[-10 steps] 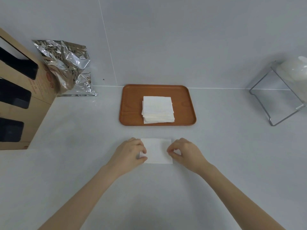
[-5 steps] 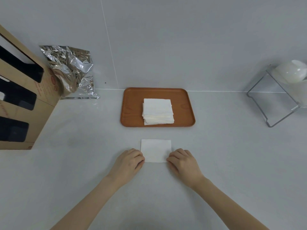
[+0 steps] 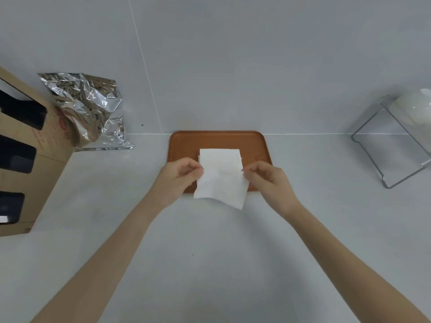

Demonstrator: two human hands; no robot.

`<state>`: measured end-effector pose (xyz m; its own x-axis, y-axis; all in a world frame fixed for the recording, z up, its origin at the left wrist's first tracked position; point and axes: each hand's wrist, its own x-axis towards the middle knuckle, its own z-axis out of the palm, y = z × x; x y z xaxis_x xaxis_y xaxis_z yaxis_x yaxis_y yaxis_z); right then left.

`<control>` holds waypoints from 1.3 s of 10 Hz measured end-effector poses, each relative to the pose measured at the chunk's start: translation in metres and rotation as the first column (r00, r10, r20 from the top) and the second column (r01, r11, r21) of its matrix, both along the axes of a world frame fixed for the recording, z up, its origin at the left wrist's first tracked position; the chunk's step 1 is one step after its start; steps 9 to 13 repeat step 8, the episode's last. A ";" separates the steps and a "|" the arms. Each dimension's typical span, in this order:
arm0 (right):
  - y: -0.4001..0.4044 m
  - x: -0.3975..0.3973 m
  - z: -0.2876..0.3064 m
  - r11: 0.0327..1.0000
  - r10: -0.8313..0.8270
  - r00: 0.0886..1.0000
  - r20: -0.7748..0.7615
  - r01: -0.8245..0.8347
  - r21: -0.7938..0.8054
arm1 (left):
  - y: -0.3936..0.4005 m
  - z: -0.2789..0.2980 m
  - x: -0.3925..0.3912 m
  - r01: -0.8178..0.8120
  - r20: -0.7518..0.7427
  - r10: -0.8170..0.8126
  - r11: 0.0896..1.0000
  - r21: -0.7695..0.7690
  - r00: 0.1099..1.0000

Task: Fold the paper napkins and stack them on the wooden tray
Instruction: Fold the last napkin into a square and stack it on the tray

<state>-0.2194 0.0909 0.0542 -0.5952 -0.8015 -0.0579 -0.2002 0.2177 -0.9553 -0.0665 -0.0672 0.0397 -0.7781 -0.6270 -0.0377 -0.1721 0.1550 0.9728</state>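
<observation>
A folded white paper napkin [image 3: 221,187] hangs in the air over the near edge of the wooden tray [image 3: 184,143]. My left hand [image 3: 178,177] pinches its left edge and my right hand [image 3: 268,179] pinches its right edge. Behind the napkin, a stack of folded napkins [image 3: 220,155] lies in the middle of the tray; its near part is hidden by the held napkin. The tray stands on the white counter against the wall.
A crumpled silver foil bag [image 3: 91,108] leans on the wall at the back left, beside a brown cardboard box [image 3: 30,159] with dark cut-outs. At the right, a clear acrylic stand [image 3: 394,157] carries a white bowl [image 3: 415,108].
Both hands have lifted the folded napkin off the counter and carried it forward, up to the tray's near edge. The stack on the tray has not moved.
</observation>
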 end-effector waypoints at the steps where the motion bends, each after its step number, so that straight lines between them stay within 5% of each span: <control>1: -0.030 -0.021 0.005 0.997 -0.070 0.991 0.117 0.074 -0.029 | -0.025 0.004 -0.025 -0.032 0.029 0.031 0.999 0.005 0.999; 3: -0.076 -0.062 -0.023 0.990 -0.136 0.960 0.243 0.122 0.072 | -0.062 -0.018 -0.066 -0.069 0.154 0.078 0.996 -0.061 0.985; 5: -0.096 -0.079 -0.067 0.964 -0.179 0.979 0.098 0.155 0.215 | -0.071 -0.051 -0.082 -0.038 0.311 0.115 0.969 -0.243 0.944; 13: -0.098 -0.081 -0.073 0.955 -0.201 0.979 0.046 0.185 0.232 | -0.066 -0.058 -0.084 -0.086 0.304 0.170 0.959 -0.270 0.937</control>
